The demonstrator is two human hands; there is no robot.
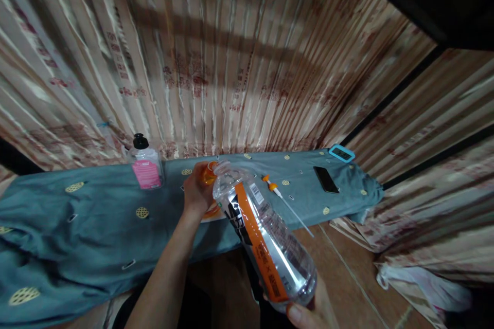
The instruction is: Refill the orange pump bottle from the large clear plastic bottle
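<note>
A: From the left, what's on the bench (77,226)?

B: A clear bottle with a black cap and pink label (145,167), standing upright on the blue-green cloth (42,247). Next, the left hand (197,190) is curled around something orange (209,176), mostly hidden, at the mouth of the plastic bottle (266,241).

A: And that bottle?

B: Tilted, neck toward the bench, its base gripped by the right hand (309,313) (only thumb and palm edge show). It looks nearly empty, so light, thin-walled, easily dented; hold the base or neck. Further right lie a syringe-like tool (283,200) and a phone (326,179).
</note>
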